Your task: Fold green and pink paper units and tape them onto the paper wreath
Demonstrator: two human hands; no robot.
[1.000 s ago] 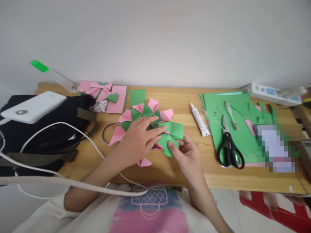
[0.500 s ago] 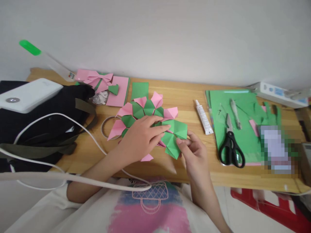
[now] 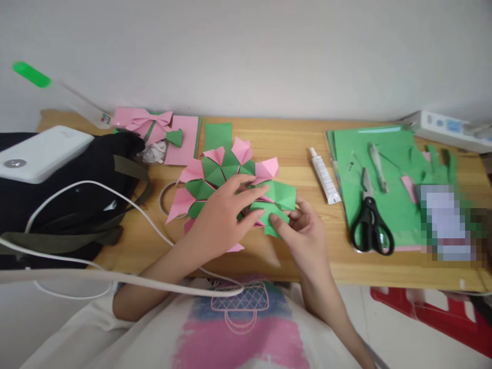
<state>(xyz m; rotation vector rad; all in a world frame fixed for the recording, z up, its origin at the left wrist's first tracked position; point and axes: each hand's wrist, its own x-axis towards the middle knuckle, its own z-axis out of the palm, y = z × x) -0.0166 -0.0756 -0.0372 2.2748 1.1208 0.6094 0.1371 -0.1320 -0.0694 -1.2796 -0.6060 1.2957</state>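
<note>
A ring of folded pink and green paper pieces (image 3: 226,171) lies on the wooden table (image 3: 292,256) in front of me. My left hand (image 3: 223,215) rests flat on the ring's near side, fingers stretched out toward the right. My right hand (image 3: 302,230) pinches a folded green paper piece (image 3: 271,218) at the ring's right near edge, thumb on top. Another green folded piece (image 3: 282,193) sits just behind it.
A white glue tube (image 3: 325,175), black scissors (image 3: 371,223) and a pen lie on green paper sheets (image 3: 388,169) to the right. A black bag (image 3: 69,195) with a white power bank (image 3: 42,152) and cable sits left. Pink paper (image 3: 180,138) and a tape ring are behind.
My right hand has drawn the green piece in closer against the ring and flattened it. The left hand stays pressed on the ring. The view has shifted slightly.
</note>
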